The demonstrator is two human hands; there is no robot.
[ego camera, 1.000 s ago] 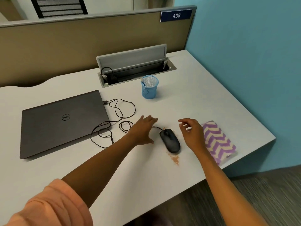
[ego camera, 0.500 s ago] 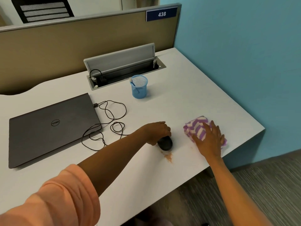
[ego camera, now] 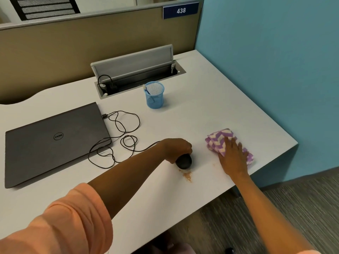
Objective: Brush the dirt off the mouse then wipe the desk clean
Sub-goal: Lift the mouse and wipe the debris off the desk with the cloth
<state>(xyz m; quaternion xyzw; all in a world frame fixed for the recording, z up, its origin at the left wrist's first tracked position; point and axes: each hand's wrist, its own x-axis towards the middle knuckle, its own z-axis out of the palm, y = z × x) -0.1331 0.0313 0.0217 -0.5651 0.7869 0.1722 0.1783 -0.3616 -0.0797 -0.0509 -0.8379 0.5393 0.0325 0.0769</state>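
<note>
A black wired mouse (ego camera: 184, 162) lies on the white desk (ego camera: 211, 110), its front half covered by my left hand (ego camera: 177, 148), which grips it from above. Brown dirt (ego camera: 187, 176) is scattered on the desk just in front of the mouse, with a few specks to its right. My right hand (ego camera: 232, 156) presses flat on a purple and cream zigzag cloth (ego camera: 219, 139) near the desk's right front edge. A blue mesh cup (ego camera: 154, 95) behind holds a small blue brush (ego camera: 146, 89).
A closed grey laptop (ego camera: 53, 142) lies at the left, with the mouse's black cable (ego camera: 119, 132) looped beside it. An open cable hatch (ego camera: 137, 77) sits at the back by the partition. A blue wall borders the right; the desk's front edge is close to both hands.
My left hand moved onto the mouse and closed over it. My right hand went right and came down flat on the cloth, which is now bunched under it.
</note>
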